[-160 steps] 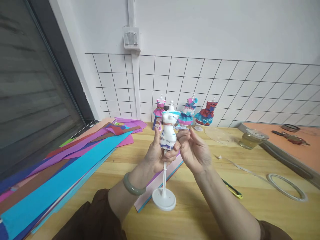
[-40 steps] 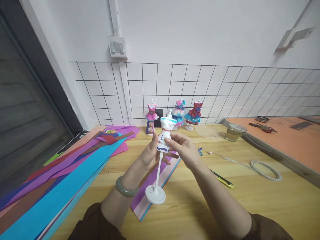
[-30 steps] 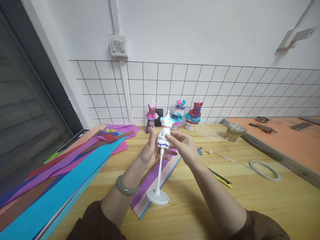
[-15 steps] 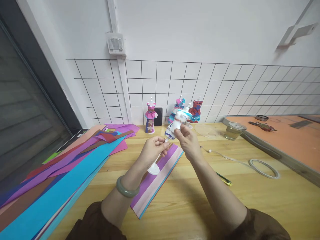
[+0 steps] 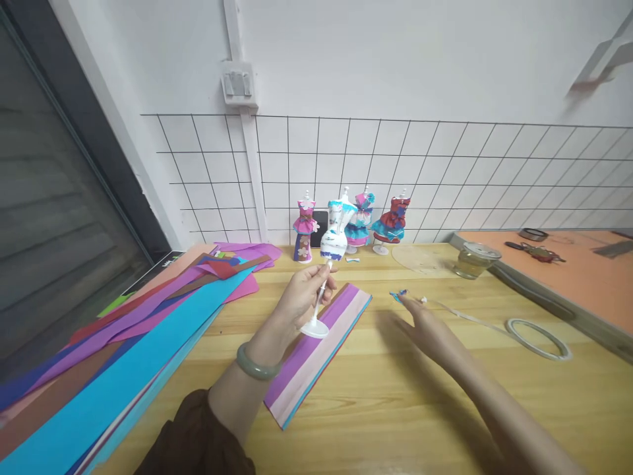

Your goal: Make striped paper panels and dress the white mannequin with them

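Note:
My left hand [image 5: 307, 293] is closed round the thin stem of a white mannequin [image 5: 335, 237], held upright with its round base hanging over the striped paper strips. Blue and purple patches mark the mannequin's body. On the right, my right hand [image 5: 420, 320] reaches low over the table, fingertips at a small blue scrap [image 5: 397, 295]; whether they grip it is too small to tell. A small white piece [image 5: 424, 300] lies beside these fingers. Folded strips of purple, pink and blue paper [image 5: 321, 356] lie between my arms.
Dressed mannequins [image 5: 303, 231] stand along the tiled wall. Long coloured paper strips [image 5: 148, 336] cover the left side. On the right are a tape roll [image 5: 539, 339], a glass jar [image 5: 475, 260] and an orange board [image 5: 583, 277].
My right hand has let go of the mannequin's body and moved down and right to the table. The mannequin has turned from tilted to upright in my left hand.

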The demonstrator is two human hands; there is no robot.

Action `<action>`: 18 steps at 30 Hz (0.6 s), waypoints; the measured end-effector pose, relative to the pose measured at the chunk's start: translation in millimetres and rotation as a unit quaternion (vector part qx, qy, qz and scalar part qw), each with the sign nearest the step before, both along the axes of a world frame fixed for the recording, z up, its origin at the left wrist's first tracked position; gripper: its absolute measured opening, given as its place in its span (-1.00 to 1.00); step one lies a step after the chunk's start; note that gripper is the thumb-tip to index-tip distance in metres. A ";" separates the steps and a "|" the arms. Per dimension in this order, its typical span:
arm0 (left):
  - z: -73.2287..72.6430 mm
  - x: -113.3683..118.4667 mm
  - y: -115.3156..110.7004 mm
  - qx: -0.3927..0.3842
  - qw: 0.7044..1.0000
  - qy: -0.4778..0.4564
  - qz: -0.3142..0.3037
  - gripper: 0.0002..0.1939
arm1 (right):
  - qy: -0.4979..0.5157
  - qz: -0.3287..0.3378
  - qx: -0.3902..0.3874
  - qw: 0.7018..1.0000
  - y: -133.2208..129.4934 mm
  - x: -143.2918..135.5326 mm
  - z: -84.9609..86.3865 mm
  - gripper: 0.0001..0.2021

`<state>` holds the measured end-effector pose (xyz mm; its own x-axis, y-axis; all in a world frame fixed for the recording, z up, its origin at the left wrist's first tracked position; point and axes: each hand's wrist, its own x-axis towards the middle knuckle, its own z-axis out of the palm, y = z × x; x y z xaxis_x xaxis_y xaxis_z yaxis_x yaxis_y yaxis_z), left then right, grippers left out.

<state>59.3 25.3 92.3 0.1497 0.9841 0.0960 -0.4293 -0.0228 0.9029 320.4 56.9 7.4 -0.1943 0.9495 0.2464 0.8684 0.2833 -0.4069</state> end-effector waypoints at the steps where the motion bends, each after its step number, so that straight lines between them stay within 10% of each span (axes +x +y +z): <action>1: -0.3 0.0 0.1 -0.002 1.000 -0.009 -0.004 -0.65 | -0.058 -0.015 0.014 0.998 -2.8 11.9 -10.4 -0.54; 9: -3.3 -1.2 0.0 0.000 0.998 -0.052 -0.021 -0.67 | -0.149 0.018 0.044 0.988 -40.1 53.9 -42.9 -0.69; 18: -9.1 6.5 1.6 -0.005 1.000 0.015 -0.006 -0.68 | 0.225 -0.026 -0.036 0.973 -43.3 19.0 -1.3 -0.62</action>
